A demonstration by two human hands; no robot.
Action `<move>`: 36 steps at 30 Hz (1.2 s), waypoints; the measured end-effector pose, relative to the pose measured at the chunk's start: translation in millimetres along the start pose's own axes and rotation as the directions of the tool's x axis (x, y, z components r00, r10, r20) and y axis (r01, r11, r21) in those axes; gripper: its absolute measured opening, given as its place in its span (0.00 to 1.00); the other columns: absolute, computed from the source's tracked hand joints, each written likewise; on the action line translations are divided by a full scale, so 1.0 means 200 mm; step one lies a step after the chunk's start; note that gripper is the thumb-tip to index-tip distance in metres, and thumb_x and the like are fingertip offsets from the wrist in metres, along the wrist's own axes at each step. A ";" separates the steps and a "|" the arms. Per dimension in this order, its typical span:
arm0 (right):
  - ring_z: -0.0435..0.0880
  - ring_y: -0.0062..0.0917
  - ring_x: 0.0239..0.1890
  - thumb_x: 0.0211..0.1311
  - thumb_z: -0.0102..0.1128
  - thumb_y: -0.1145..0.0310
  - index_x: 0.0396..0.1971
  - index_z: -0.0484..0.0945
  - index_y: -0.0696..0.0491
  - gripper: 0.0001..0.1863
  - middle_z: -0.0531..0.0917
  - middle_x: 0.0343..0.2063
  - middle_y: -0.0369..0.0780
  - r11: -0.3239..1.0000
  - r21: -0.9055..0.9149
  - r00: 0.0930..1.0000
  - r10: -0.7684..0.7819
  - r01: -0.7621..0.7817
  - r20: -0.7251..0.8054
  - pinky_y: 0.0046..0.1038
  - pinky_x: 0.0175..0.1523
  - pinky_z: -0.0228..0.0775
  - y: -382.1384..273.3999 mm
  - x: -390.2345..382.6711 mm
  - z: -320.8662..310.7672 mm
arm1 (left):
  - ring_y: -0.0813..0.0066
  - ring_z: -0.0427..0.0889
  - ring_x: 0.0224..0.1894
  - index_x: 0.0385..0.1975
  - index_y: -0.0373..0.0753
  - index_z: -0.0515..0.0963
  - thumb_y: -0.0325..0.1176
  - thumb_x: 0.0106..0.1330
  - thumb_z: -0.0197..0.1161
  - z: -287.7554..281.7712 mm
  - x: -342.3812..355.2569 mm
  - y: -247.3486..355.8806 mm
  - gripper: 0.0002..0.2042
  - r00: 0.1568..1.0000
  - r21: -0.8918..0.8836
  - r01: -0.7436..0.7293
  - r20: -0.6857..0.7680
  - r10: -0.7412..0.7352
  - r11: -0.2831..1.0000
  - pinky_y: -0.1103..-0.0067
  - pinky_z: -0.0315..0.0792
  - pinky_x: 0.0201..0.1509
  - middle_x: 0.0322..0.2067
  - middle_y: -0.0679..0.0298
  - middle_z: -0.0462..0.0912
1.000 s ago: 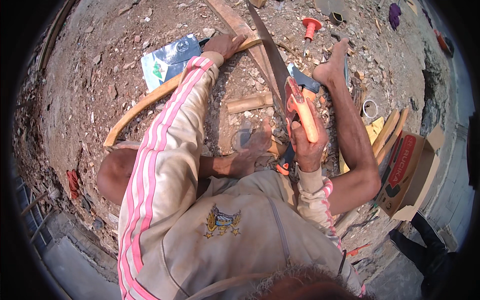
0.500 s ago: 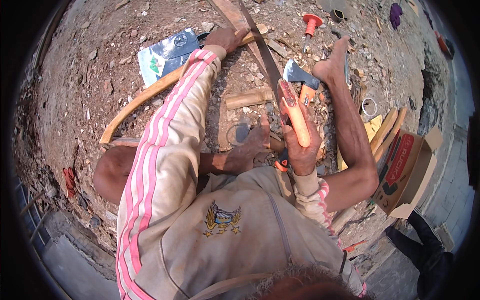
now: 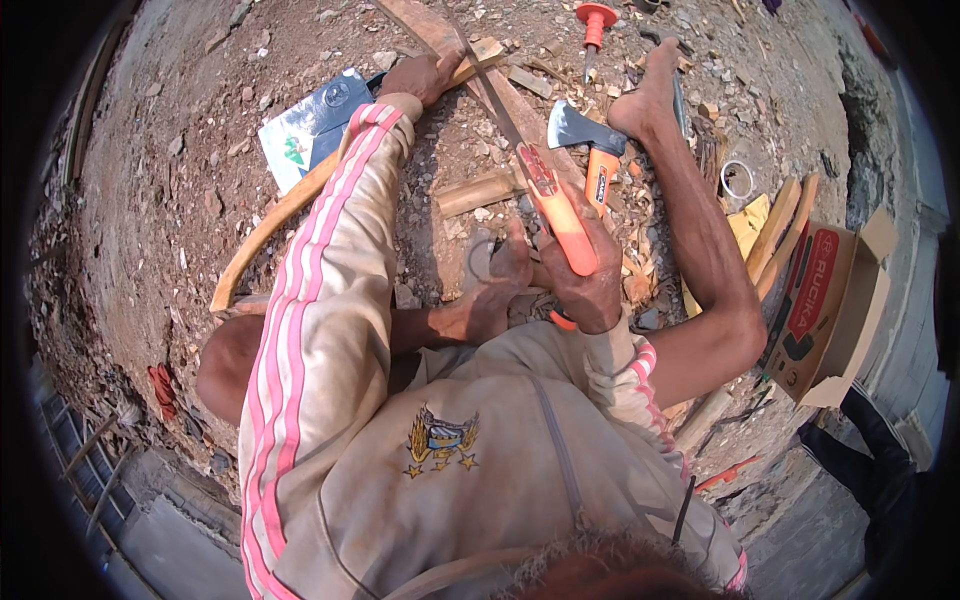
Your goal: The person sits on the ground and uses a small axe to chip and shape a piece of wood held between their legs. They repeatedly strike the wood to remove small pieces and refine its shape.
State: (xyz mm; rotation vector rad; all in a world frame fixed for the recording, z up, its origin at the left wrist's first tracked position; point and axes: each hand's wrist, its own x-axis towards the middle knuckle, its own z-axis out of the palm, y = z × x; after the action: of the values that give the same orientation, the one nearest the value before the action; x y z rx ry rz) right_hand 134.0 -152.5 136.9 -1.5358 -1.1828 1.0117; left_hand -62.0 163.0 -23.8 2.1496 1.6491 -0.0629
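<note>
A long, curved wooden strip [image 3: 262,228] runs from beside my left knee up to my left hand [image 3: 418,78], whose fingers are wrapped round it near its far end. That end lies across a reddish-brown plank [image 3: 425,25] on the ground. My right hand [image 3: 582,275] grips the orange and red handle of a handsaw [image 3: 562,218]. From there the blade slants forward and to the left, crossing the strip just right of my left hand. Whether its teeth bite into the wood cannot be made out.
A hatchet [image 3: 590,135] with an orange handle lies right of the saw, and a red-handled chisel [image 3: 592,40] beyond it. A short wood block [image 3: 478,193] sits between my feet. A blue-and-white package [image 3: 318,120] is left of my wrist; an open cardboard box [image 3: 825,310] stands at right.
The view has turned slightly. My right hand and the saw have shifted a little forward and left. My left hand keeps its grip on the curved strip.
</note>
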 end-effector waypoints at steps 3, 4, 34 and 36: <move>0.85 0.29 0.30 0.55 0.61 0.76 0.65 0.72 0.59 0.32 0.86 0.34 0.46 0.981 -0.108 0.986 -0.165 0.163 -0.010 0.31 0.38 0.77 0.05 -0.10 -0.09 | 0.42 0.83 0.51 0.46 0.37 0.84 0.67 0.73 0.34 -0.05 -0.02 0.05 0.38 1.000 -0.010 0.018 -0.008 -0.018 1.000 0.57 0.72 0.58 0.46 0.42 0.85; 0.86 0.31 0.30 0.55 0.62 0.76 0.64 0.73 0.58 0.32 0.86 0.34 0.46 0.984 -0.097 0.988 -0.153 0.151 -0.015 0.31 0.38 0.78 0.06 -0.12 -0.10 | 0.41 0.83 0.51 0.46 0.37 0.84 0.68 0.72 0.35 -0.04 -0.04 0.06 0.39 1.000 0.016 0.007 -0.008 -0.007 1.000 0.57 0.73 0.58 0.46 0.43 0.85; 0.86 0.41 0.29 0.50 0.70 0.70 0.46 0.80 0.56 0.21 0.85 0.29 0.45 0.899 -0.324 0.955 -0.281 0.296 0.094 0.38 0.36 0.79 0.06 -0.03 -0.05 | 0.38 0.83 0.47 0.50 0.45 0.78 0.54 0.76 0.35 0.01 -0.04 -0.04 0.26 0.981 0.095 -0.190 -0.004 0.192 0.977 0.55 0.74 0.55 0.44 0.43 0.84; 0.86 0.40 0.31 0.49 0.70 0.71 0.51 0.79 0.56 0.25 0.85 0.31 0.45 0.872 -0.350 0.938 -0.340 0.341 0.068 0.37 0.38 0.80 0.10 -0.17 -0.10 | 0.39 0.83 0.48 0.50 0.45 0.78 0.55 0.76 0.35 -0.07 -0.11 0.08 0.27 0.987 0.061 -0.159 0.007 0.159 0.985 0.55 0.74 0.55 0.45 0.42 0.84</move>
State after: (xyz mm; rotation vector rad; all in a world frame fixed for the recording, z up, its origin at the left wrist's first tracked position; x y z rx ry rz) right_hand 150.8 -191.1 125.4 -1.5192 -1.6423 0.5837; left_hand -56.5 144.1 0.1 2.3185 1.4867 -0.0685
